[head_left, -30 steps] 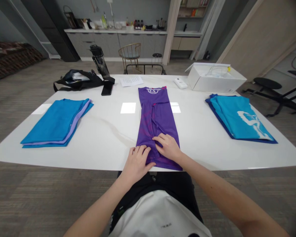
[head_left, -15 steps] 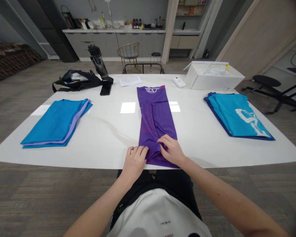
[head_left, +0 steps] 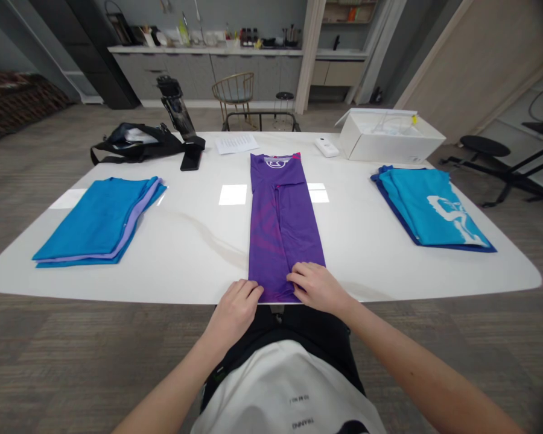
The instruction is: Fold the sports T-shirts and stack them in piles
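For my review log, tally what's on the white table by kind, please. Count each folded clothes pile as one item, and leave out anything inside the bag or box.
Purple shirt: 1
Folded piles: 2
Black bag: 1
Bottle: 1
Phone: 1
Paper sheet: 1
Small white device: 1
White box: 1
Total: 9

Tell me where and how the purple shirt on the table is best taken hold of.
Probably by both corners of its near end, coming from the near side of the white table, one hand per corner. The purple shirt lies as a flat, narrow strip, collar pointing away. The left hand and right hand are at that end.
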Tool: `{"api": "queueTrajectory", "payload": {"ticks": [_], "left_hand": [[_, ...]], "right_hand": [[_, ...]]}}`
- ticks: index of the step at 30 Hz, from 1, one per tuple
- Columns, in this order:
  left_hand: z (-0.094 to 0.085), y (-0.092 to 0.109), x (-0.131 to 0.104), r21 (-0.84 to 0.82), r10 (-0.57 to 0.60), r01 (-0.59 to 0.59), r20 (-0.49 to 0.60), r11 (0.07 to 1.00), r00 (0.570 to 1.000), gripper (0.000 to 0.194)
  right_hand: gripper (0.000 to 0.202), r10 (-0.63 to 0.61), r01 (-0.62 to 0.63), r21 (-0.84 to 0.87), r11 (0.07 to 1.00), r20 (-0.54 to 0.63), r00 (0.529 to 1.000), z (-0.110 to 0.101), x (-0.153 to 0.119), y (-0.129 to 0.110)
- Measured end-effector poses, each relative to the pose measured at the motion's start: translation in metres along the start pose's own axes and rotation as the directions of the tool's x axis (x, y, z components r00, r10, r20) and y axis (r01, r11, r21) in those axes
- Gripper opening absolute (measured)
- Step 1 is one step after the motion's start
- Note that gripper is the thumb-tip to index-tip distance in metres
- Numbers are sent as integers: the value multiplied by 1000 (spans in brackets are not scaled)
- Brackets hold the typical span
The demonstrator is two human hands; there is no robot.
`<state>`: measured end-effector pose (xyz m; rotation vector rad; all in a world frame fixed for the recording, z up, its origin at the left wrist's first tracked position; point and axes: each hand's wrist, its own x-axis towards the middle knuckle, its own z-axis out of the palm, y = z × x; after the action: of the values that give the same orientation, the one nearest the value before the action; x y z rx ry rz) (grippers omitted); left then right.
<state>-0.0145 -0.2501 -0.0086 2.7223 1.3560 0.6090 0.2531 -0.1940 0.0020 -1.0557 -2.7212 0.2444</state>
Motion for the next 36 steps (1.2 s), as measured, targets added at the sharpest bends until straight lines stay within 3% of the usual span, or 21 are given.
{"api": "queueTrajectory", "payload": {"ticks": [5,9,22,28,32,36], "left_hand": [[-1,1,-6,-38,78,-78,-14,996,997,26],[-2,2,-7,-53,86,-90,-65,995,994,28],[-3,6,-7,-57,112,-117,-74,992,991,34],[-7,7,-5,-177,148,-140,33,974,988,32],[-13,-1,0,-317,93,-75,42,946,995,29],[-18,-16,9,-238,73,-53,75,970,995,36]], "right_hand": [[11,-21,21,-11,1000,11,1000,4,-12,-5],[7,-26,26,0,1000,-49,998,5,-19,-9],[11,-22,39,53,998,-287,958,9,-27,-9],[10,-49,54,25,998,-146,988,3,-33,-11],[15,-57,66,96,993,-94,994,-2,-38,-10],[20,-13,22,110,994,-79,997,-5,-39,-5]]}}
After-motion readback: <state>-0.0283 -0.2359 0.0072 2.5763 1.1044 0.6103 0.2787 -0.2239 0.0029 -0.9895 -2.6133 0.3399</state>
